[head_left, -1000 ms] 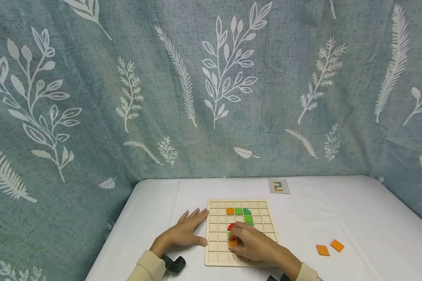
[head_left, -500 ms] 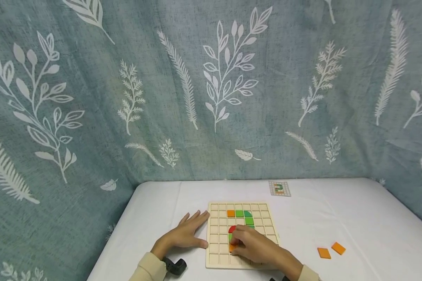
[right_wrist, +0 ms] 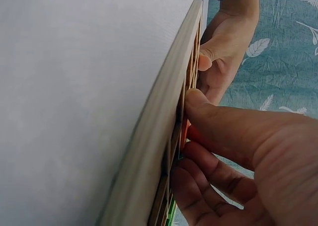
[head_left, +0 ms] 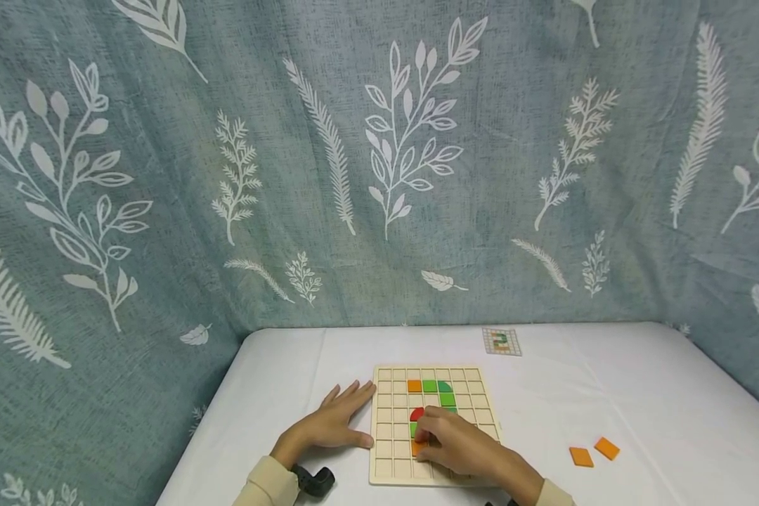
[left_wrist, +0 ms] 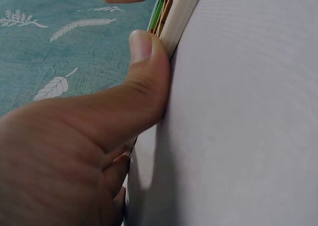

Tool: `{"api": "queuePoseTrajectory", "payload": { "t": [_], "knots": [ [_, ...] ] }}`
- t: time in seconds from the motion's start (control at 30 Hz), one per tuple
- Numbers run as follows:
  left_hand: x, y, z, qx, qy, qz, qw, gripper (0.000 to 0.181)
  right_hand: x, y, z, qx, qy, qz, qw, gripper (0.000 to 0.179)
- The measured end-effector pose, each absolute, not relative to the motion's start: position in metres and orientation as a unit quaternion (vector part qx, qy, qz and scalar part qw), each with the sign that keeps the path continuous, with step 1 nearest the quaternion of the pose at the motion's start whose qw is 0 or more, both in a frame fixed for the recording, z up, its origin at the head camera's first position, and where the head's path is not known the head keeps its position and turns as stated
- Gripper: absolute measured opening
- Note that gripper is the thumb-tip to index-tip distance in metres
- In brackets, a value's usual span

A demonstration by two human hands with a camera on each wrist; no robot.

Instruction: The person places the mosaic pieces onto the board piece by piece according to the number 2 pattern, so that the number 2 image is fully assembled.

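Note:
A pale wooden grid board [head_left: 384, 427] lies on the white table. My left hand [head_left: 332, 423] rests with spread fingers along its left side. In the left wrist view, the thumb [left_wrist: 144, 72] presses against the board's edge. Over the lower middle cells, my right hand [head_left: 457, 439] pinches a square orange tile [head_left: 418, 448] between thumb and fingers, down at the grid. Just above that tile are a green square [head_left: 414, 429] and a red rounded tile [head_left: 417, 414], partly covered by the fingers. In the right wrist view, the right thumb [right_wrist: 198, 104] touches the tile's side of the board.
An orange tile [head_left: 414, 386], a green tile [head_left: 429, 386] and a dark green rounded tile [head_left: 445, 386] sit in an upper row, with another green square [head_left: 448, 399] below. Two loose orange tiles [head_left: 581, 457] lie at right. A patterned card [head_left: 502, 341] lies behind the board.
The head view has shifted slightly. The right fingers have settled a little around the orange tile; the left hand stays at the board's edge.

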State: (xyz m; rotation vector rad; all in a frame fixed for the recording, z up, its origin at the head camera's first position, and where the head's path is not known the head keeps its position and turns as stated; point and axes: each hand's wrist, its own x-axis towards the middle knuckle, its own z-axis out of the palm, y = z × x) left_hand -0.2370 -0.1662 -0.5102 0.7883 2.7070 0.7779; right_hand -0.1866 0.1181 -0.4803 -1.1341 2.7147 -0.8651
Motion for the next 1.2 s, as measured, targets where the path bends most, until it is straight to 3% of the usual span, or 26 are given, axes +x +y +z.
{"api": "queuePoseTrajectory", "payload": {
  "t": [0.43, 0.6, 1.2],
  "knots": [
    [-0.235, -0.165, -0.51, 0.272, 0.918, 0.264, 0.112, 0.105, -0.185, 0.125, -0.475, -0.359, 0.887, -0.287, 0.051, 0.02],
    [-0.236, -0.167, -0.509, 0.272, 0.919, 0.265, 0.111, 0.104, -0.185, 0.138, -0.463, -0.37, 0.879, -0.3, 0.03, 0.017],
    [-0.235, -0.167, -0.511, 0.265, 0.917, 0.274, 0.116, 0.106, -0.161, 0.249, -0.451, -0.314, 0.899, -0.3, -0.056, 0.023]
  ]
}}
